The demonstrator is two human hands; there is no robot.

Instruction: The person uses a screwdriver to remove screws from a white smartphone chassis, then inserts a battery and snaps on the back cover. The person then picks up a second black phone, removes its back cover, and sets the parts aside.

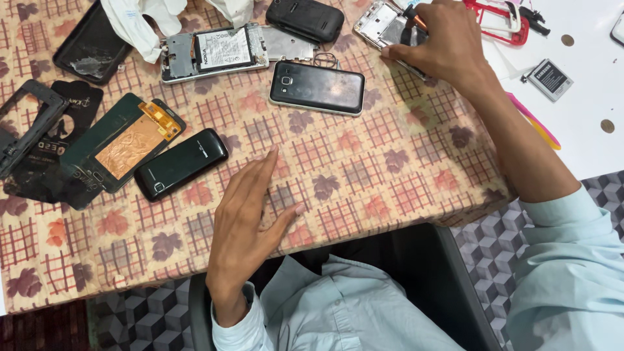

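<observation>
My left hand (pixel 250 214) hovers flat and open over the patterned tablecloth (pixel 364 169), fingers together, holding nothing; a small black phone (pixel 181 163) lies just to its left. My right hand (pixel 442 42) reaches to the far side and rests on an opened phone frame (pixel 380 23), gripping a small tool with an orange and black handle (pixel 413 15). A black phone (pixel 317 86) lies back up between the two hands.
A dismantled phone with its battery showing (pixel 214 52), a screen panel with copper backing (pixel 123 144), black frames (pixel 29 127), another black phone (pixel 305 18) and a white cloth (pixel 140 23) lie around. A loose battery (pixel 549 79) and red frame (pixel 504 23) sit on the white surface at right.
</observation>
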